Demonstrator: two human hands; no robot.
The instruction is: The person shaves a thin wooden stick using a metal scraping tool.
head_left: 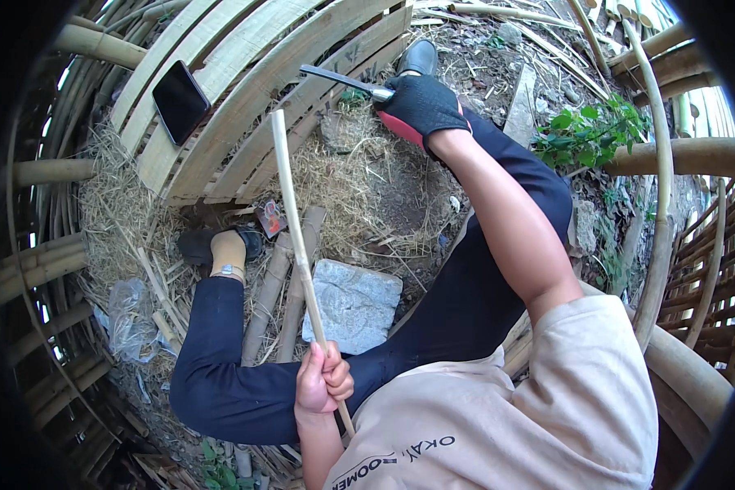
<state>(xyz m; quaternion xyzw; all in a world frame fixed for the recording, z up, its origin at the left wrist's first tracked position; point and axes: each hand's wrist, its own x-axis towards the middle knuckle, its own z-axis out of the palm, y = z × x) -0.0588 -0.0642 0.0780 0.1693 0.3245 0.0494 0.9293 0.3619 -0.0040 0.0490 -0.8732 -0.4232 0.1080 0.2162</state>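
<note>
While the person sits with legs in dark trousers (457, 298) around a pale stone block (355, 302), the bare left hand (322, 380) is just on the near side of that block, its fingers curled tight around a slim bamboo stick (294, 204). The stick slants up past the block's left edge in this view, its top end well beyond the block. Just left of the block lie cut bamboo pieces (265, 294); farther left is a crumpled clear plastic bag (131, 318), and a small colourful packet (271, 219) sits beyond the block, to its left.

Well beyond the block and a little to its right is the right hand (423, 106) — in a black glove with a pinkish-red underside — its fingers closed around the handle of a knife (343, 82). The handle is mostly hidden; the blade points left, apart from the stick.

Beyond the block to the left, a slatted wooden panel (261, 77) carries a dark-screened phone (181, 102). Far to the block's right and beyond it grows a leafy green plant (588, 135), with bamboo poles (678, 158) behind.
</note>
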